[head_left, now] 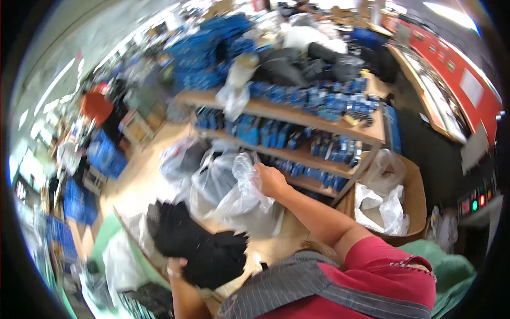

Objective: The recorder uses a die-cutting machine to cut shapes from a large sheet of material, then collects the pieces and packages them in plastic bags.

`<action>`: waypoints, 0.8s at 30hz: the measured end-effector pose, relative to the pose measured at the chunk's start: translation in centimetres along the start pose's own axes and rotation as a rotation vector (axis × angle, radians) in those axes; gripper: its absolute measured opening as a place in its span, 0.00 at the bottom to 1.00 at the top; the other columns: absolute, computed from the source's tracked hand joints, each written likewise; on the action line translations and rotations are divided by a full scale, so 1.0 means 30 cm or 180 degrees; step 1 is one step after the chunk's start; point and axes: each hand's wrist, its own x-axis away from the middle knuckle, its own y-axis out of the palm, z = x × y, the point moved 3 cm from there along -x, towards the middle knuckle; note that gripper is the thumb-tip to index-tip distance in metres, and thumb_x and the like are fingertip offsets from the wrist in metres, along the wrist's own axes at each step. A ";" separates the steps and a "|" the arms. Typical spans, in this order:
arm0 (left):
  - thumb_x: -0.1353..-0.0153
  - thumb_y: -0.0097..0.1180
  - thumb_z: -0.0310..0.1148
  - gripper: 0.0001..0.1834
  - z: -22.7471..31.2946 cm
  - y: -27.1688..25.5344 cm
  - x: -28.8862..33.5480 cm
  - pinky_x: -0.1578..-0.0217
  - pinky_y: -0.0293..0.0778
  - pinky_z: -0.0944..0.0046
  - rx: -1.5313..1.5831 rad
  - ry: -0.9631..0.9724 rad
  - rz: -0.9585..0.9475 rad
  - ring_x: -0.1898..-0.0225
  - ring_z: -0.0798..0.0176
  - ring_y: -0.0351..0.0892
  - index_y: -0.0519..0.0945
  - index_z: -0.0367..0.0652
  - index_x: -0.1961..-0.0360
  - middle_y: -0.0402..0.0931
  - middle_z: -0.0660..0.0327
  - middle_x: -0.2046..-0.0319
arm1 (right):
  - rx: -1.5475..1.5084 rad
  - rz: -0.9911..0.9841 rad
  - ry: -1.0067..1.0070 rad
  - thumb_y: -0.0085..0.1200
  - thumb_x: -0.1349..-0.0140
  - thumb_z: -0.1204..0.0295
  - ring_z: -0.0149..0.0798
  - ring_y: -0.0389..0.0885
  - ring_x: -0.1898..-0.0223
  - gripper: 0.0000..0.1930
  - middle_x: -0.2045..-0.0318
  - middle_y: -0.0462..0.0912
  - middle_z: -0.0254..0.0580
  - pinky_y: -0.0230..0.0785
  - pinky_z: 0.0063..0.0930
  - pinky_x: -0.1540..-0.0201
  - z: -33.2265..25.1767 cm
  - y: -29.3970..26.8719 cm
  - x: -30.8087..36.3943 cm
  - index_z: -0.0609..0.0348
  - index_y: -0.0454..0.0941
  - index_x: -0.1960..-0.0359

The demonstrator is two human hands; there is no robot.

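Observation:
My left hand [177, 265] is closed on the near edge of a thick bundle of black cloth [204, 247], which hangs spread over the floor area at the lower left. My arm reaches forward on the right, and my right hand [271, 181] pinches the gathered top of a clear plastic bag [245, 194]. That bag stands on the floor and looks bulky. Beside it sits another filled plastic bag [183, 159] with dark contents. What exactly the bags contain cannot be made out through the plastic.
A wooden shelf rack [297, 109] beyond the bags carries rows of blue-and-dark items. Right of it stands a cardboard box [417, 199] with plastic bags inside. At the left are green cloth [109, 239], blue crates [106, 154] and a person in an orange top [97, 109].

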 end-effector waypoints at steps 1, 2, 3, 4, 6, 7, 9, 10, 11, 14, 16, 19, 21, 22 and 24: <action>0.62 0.66 0.34 0.49 -0.088 0.262 -0.022 0.39 0.65 0.54 0.0068 -0.0060 0.0074 0.41 0.50 0.69 0.60 0.34 0.35 0.66 0.53 0.40 | -0.0062 -0.0173 -0.0091 0.47 0.41 0.73 0.58 0.77 0.59 0.10 0.63 0.80 0.57 0.70 0.45 0.56 -0.005 0.034 -0.007 0.65 0.71 0.60; 0.61 0.66 0.25 0.40 -0.042 0.534 0.006 0.39 0.65 0.54 -0.1354 -0.0237 -0.0663 0.43 0.54 0.72 0.68 0.34 0.41 0.71 0.55 0.44 | -0.0192 -0.0439 -0.0335 0.46 0.43 0.75 0.60 0.75 0.57 0.10 0.62 0.79 0.59 0.68 0.46 0.54 -0.065 0.094 -0.003 0.65 0.71 0.61; 0.61 0.67 0.25 0.41 -0.066 0.587 0.007 0.40 0.65 0.54 -0.1481 -0.0165 -0.0619 0.44 0.54 0.72 0.68 0.35 0.40 0.72 0.56 0.44 | -0.0504 -0.0504 -0.0983 0.43 0.48 0.79 0.60 0.75 0.56 0.10 0.62 0.79 0.59 0.68 0.45 0.53 -0.151 0.160 0.011 0.64 0.73 0.63; 0.61 0.68 0.26 0.42 -0.086 0.620 -0.012 0.40 0.66 0.55 -0.1614 -0.0131 -0.0610 0.44 0.55 0.72 0.68 0.35 0.40 0.72 0.57 0.45 | -0.0618 -0.0803 -0.1249 0.47 0.47 0.78 0.54 0.79 0.57 0.11 0.61 0.80 0.58 0.68 0.41 0.53 -0.236 0.193 0.022 0.66 0.75 0.62; 0.61 0.68 0.26 0.42 -0.127 0.711 -0.037 0.41 0.67 0.55 -0.1586 0.0221 -0.0293 0.45 0.55 0.72 0.68 0.35 0.40 0.73 0.56 0.46 | -0.2213 -0.1614 -0.1901 0.50 0.45 0.76 0.43 0.79 0.58 0.13 0.61 0.82 0.52 0.69 0.37 0.54 -0.332 0.213 0.018 0.67 0.76 0.58; 0.61 0.68 0.26 0.42 -0.126 0.712 -0.027 0.41 0.67 0.55 -0.1552 0.0322 -0.0151 0.45 0.55 0.72 0.68 0.35 0.40 0.73 0.56 0.46 | -0.2042 -0.2061 -0.1272 0.55 0.44 0.75 0.33 0.78 0.61 0.14 0.61 0.83 0.43 0.70 0.30 0.59 -0.395 0.178 0.005 0.65 0.77 0.56; 0.63 0.68 0.30 0.41 -0.102 0.691 0.003 0.47 0.73 0.54 -0.1527 0.0878 0.0337 0.51 0.52 0.77 0.68 0.31 0.42 0.75 0.52 0.49 | -0.3833 -0.3002 0.0581 0.56 0.42 0.75 0.24 0.72 0.77 0.10 0.69 0.80 0.33 0.62 0.20 0.77 -0.377 0.292 -0.040 0.60 0.78 0.59; 0.63 0.68 0.30 0.41 -0.091 0.647 0.039 0.47 0.73 0.54 -0.1491 0.0985 0.0506 0.51 0.52 0.77 0.68 0.31 0.42 0.75 0.52 0.49 | -0.3694 -0.3108 0.0585 0.57 0.42 0.74 0.21 0.68 0.81 0.09 0.72 0.78 0.30 0.57 0.17 0.82 -0.375 0.296 -0.066 0.58 0.78 0.60; 0.62 0.68 0.28 0.41 -0.079 0.583 0.074 0.45 0.70 0.55 -0.1347 0.1057 0.0574 0.49 0.53 0.75 0.68 0.33 0.42 0.75 0.54 0.48 | -0.3703 -0.3180 0.0580 0.57 0.42 0.74 0.20 0.65 0.83 0.08 0.74 0.76 0.29 0.53 0.17 0.84 -0.386 0.310 -0.079 0.58 0.77 0.61; 0.61 0.68 0.28 0.40 -0.092 0.536 0.203 0.43 0.68 0.58 -0.1103 0.1196 0.1030 0.48 0.56 0.74 0.68 0.35 0.42 0.74 0.55 0.49 | -0.3089 -0.3051 0.0482 0.57 0.40 0.68 0.22 0.64 0.84 0.07 0.79 0.73 0.27 0.51 0.19 0.85 -0.416 0.345 -0.087 0.58 0.76 0.64; 0.61 0.69 0.28 0.40 -0.124 0.523 0.282 0.44 0.68 0.58 -0.1501 0.1684 0.1332 0.48 0.57 0.74 0.69 0.34 0.42 0.75 0.55 0.49 | -0.2147 -0.2578 -0.0343 0.55 0.39 0.66 0.24 0.67 0.82 0.09 0.79 0.75 0.29 0.58 0.22 0.81 -0.408 0.414 -0.089 0.60 0.77 0.67; 0.65 0.73 0.25 0.46 -0.206 0.518 0.349 0.41 0.65 0.60 -0.1612 0.1462 0.1447 0.46 0.61 0.72 0.67 0.36 0.40 0.73 0.57 0.46 | -0.0914 -0.2663 -0.1290 0.54 0.39 0.67 0.29 0.75 0.74 0.10 0.75 0.80 0.33 0.67 0.27 0.70 -0.363 0.556 -0.033 0.63 0.78 0.68; 0.64 0.72 0.27 0.52 -0.287 0.492 0.390 0.38 0.60 0.57 -0.1529 0.1332 0.1237 0.40 0.58 0.66 0.60 0.36 0.35 0.68 0.56 0.41 | -0.1310 -0.3557 -0.1186 0.54 0.38 0.67 0.31 0.77 0.71 0.10 0.73 0.81 0.34 0.69 0.27 0.67 -0.401 0.636 0.123 0.62 0.79 0.64; 0.64 0.73 0.28 0.53 -0.299 0.519 0.401 0.38 0.60 0.57 -0.1487 0.1163 0.1140 0.40 0.58 0.66 0.58 0.36 0.34 0.67 0.56 0.41 | -0.1596 -0.4184 -0.0863 0.54 0.37 0.67 0.32 0.78 0.68 0.11 0.70 0.82 0.36 0.71 0.27 0.63 -0.416 0.656 0.195 0.61 0.80 0.61; 0.64 0.74 0.29 0.54 -0.317 0.527 0.445 0.38 0.60 0.57 -0.1772 0.1132 0.1330 0.40 0.58 0.66 0.58 0.37 0.34 0.67 0.55 0.40 | -0.2886 -0.5272 0.0910 0.52 0.37 0.70 0.36 0.80 0.62 0.11 0.63 0.82 0.40 0.73 0.30 0.57 -0.475 0.659 0.324 0.62 0.79 0.56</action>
